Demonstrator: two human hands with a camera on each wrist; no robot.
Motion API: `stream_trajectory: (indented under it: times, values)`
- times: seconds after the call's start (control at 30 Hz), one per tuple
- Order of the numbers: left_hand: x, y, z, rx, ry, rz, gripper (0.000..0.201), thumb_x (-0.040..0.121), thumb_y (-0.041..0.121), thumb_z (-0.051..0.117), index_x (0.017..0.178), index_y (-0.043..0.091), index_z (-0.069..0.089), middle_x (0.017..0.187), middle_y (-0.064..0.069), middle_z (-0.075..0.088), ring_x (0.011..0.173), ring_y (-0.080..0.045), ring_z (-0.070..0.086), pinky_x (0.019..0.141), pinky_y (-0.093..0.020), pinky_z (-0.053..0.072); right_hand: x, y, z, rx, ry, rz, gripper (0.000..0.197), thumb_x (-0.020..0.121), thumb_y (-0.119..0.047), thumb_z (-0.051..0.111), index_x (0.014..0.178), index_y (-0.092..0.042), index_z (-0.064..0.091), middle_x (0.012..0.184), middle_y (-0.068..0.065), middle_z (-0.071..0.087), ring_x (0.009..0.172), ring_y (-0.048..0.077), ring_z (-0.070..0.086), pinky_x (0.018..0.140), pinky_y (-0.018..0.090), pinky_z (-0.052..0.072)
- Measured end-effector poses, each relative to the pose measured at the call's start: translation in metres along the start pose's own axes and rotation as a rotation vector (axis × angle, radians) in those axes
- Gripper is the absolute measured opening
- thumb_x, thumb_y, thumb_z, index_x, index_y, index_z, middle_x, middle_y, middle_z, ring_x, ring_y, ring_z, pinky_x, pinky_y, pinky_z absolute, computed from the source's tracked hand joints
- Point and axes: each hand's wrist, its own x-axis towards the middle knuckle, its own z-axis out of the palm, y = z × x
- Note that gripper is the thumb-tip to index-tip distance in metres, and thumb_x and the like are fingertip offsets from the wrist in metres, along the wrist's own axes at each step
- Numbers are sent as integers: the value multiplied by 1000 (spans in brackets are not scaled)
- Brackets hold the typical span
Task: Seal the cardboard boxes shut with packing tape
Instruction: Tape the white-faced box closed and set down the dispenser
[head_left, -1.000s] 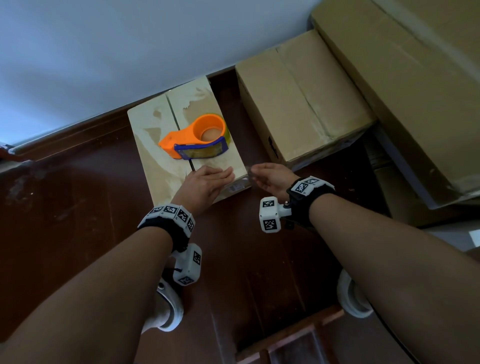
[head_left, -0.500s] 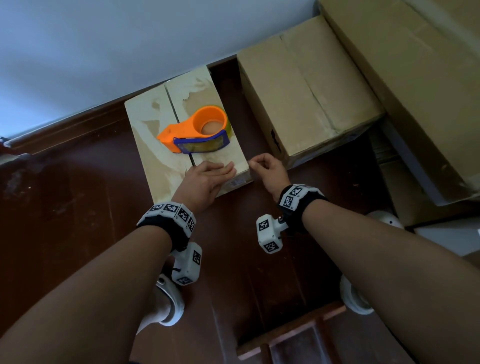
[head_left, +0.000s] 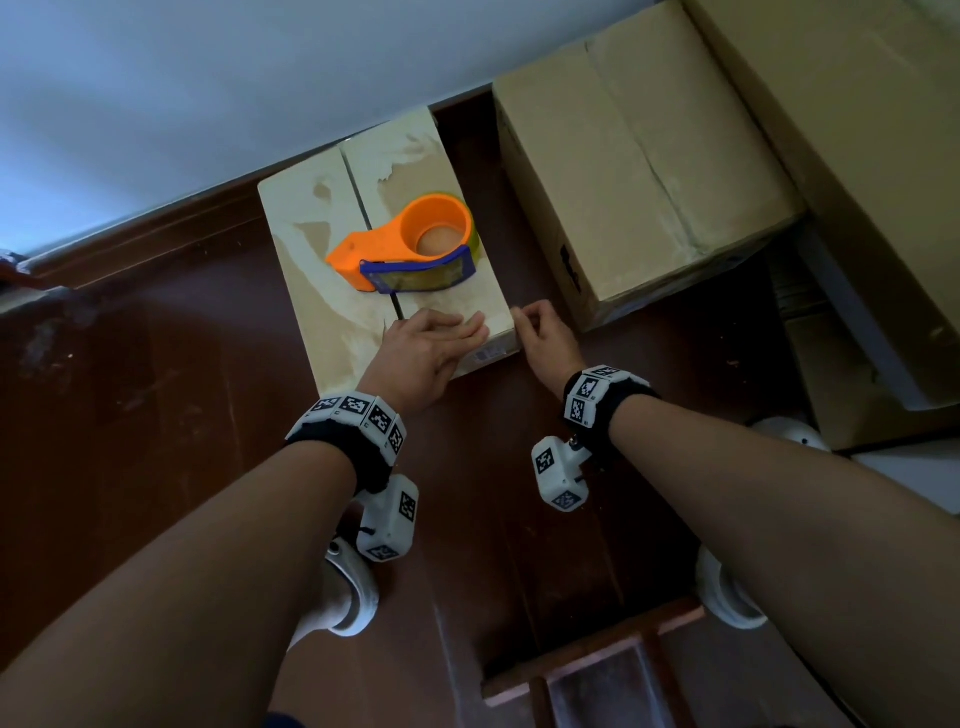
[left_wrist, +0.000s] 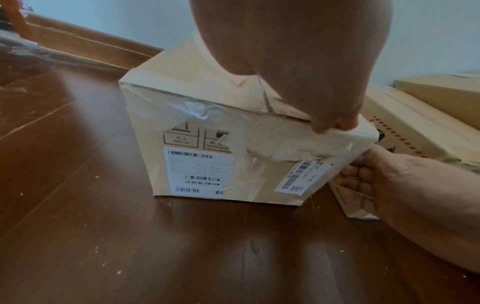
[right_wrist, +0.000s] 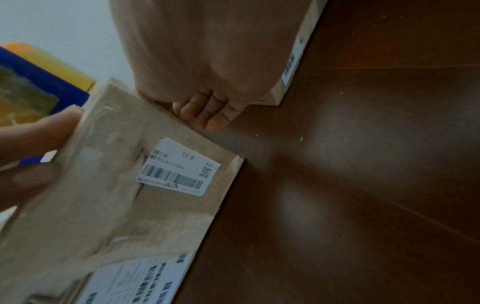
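A: Where's the small pale cardboard box (head_left: 332, 291)?
B: On the dark brown wooden floor (head_left: 130, 415), its long axis and top seam running away from the hands toward the white wall (head_left: 208, 78).
A: The hands?
B: Left hand (head_left: 426, 353) lies flat, fingers straight, on the near top edge. Right hand (head_left: 545, 343) pinches the near right corner.
A: And the orange tape dispenser (head_left: 410, 244)?
B: On the box just beyond the left hand. Larger brown cardboard boxes (head_left: 623, 156) beyond the right hand.
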Motion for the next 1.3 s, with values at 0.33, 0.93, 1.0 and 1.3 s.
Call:
stream_trajectory:
  times: [0.33, 0.93, 1.0, 1.3]
  values:
    - [3, -4, -3, -27, -35, 1, 36, 97, 29, 44, 130, 28, 60, 129, 16, 61, 110, -20, 58, 79, -47, 54, 3, 11, -14, -342, -221, 121, 20, 96, -12, 47, 113, -4, 52, 116, 18, 59, 108, 33, 56, 88, 34, 43]
    - [0, -4, 0, -90, 4, -30, 36, 94, 30, 47, 129, 37, 53, 127, 18, 62, 110, -18, 57, 79, -49, 54, 11, -24, -39, -760, -282, -424, 36, 88, -52, 57, 92, -16, 64, 87, 5, 67, 83, 25, 64, 68, 36, 50]
    - [1, -6, 0, -99, -9, -18, 36, 95, 31, 46, 130, 37, 51, 127, 18, 61, 111, -18, 57, 80, -50, 53, 18, -32, -44, -794, -349, -428, 36, 87, -50, 59, 89, -14, 65, 83, 5, 66, 80, 24, 62, 66, 33, 47]
    - [2, -9, 0, -79, -49, -11, 37, 96, 32, 44, 131, 31, 58, 129, 19, 60, 111, -20, 57, 82, -47, 53, 28, -52, -48, -935, -432, -401, 33, 83, -50, 64, 84, -18, 55, 93, 8, 63, 86, 28, 62, 68, 34, 46]
